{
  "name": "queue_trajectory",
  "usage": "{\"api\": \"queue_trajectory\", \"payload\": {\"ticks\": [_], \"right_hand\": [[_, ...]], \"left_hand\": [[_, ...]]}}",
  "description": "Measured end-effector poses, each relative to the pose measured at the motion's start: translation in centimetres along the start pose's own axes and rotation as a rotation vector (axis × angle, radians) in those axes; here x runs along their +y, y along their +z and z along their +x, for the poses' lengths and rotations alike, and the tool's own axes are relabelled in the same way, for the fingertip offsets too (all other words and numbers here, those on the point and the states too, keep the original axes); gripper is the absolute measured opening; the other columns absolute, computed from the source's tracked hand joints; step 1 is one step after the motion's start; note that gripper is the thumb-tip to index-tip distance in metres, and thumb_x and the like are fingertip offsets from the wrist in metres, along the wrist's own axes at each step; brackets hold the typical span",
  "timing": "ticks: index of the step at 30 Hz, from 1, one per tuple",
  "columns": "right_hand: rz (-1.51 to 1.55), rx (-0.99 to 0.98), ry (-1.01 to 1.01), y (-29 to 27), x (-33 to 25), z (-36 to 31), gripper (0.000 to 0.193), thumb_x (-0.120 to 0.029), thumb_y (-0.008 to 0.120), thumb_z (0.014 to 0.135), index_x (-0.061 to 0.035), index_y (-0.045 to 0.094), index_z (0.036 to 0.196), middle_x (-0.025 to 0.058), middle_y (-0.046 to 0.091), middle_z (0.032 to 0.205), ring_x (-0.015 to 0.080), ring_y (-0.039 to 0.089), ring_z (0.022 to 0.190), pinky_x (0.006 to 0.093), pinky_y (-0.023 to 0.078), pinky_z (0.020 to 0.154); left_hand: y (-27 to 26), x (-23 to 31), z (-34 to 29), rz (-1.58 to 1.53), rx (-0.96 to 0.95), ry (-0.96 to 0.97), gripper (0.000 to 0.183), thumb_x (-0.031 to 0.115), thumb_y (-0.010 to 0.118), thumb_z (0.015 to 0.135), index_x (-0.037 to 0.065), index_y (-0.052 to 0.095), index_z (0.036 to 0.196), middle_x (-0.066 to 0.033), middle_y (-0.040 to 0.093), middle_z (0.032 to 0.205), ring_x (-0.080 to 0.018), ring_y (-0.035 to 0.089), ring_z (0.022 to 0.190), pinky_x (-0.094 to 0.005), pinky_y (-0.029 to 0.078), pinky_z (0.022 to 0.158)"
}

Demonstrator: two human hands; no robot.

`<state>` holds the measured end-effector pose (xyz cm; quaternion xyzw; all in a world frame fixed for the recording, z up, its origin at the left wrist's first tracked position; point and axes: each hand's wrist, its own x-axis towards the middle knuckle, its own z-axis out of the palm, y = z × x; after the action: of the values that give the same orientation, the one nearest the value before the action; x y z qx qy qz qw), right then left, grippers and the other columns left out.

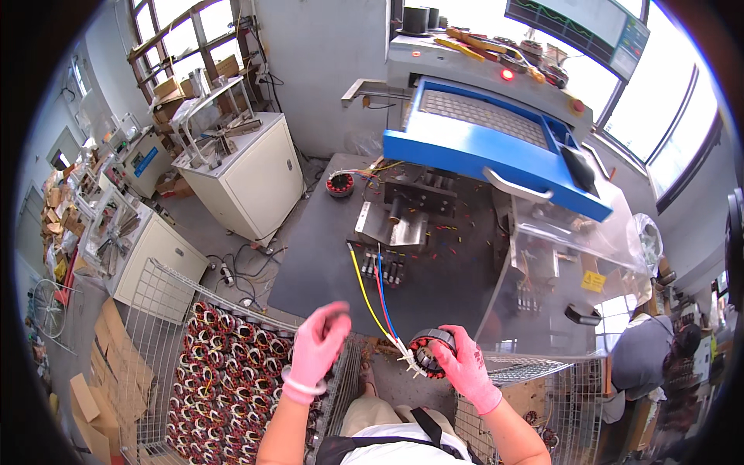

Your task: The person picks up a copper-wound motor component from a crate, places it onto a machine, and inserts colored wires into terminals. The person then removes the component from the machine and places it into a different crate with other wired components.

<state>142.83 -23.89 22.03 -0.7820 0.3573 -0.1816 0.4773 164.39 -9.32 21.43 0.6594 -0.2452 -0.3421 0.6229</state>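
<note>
My right hand (470, 364), in a pink glove, grips a motor stator (431, 353), a dark ring with red inside, at the table's front edge. From its left side, tied with white cord, yellow, blue and red lead wires (381, 298) run up over the dark tabletop. Their far ends lie by a metal fixture (391, 225). My left hand (319, 345), also gloved and with a white band at the wrist, is raised left of the wires, apart from them. Its fingers are loosely bent with darkened tips, and nothing shows in it. Another stator (339, 184) sits at the table's far left.
A wire basket (225, 380) packed with stators stands at lower left. Behind the fixture is a machine with a blue drawer-like frame (480, 147); a clear guard (558, 287) covers the right side. Another person (643, 353) is at far right. White cabinets (248, 178) stand left.
</note>
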Motion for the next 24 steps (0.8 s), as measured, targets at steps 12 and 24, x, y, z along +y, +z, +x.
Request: {"api": "queue_trajectory", "payload": {"ticks": [12, 24], "right_hand": [[-0.057, -0.07, 0.155, 6.3, -3.2, 10.1, 0.039, -0.029, 0.06, 0.088, 0.001, 0.054, 0.112, 0.0196, 0.064, 0.094, 0.0304, 0.065, 0.088, 0.0369, 0.05, 0.077], [-0.469, 0.148, -0.237, 8.2, 4.1, 25.4, 0.045, -0.038, 0.059, 0.086, -0.0036, 0.052, 0.115, 0.0164, 0.052, 0.108, 0.0345, 0.051, 0.102, 0.0425, 0.044, 0.086]], "left_hand": [[-4.1, -1.2, 14.8, -0.367, -0.007, -0.124, 0.024, 0.025, 0.061, 0.09, 0.002, 0.062, 0.083, 0.0033, 0.047, 0.056, -0.0015, 0.035, 0.039, -0.0177, 0.023, 0.033], [-3.8, -8.1, 13.5, -0.148, -0.105, 0.192, 0.016, 0.01, 0.056, 0.093, 0.004, 0.054, 0.107, -0.0054, 0.058, 0.093, -0.011, 0.059, 0.077, -0.0236, 0.052, 0.064]]}}
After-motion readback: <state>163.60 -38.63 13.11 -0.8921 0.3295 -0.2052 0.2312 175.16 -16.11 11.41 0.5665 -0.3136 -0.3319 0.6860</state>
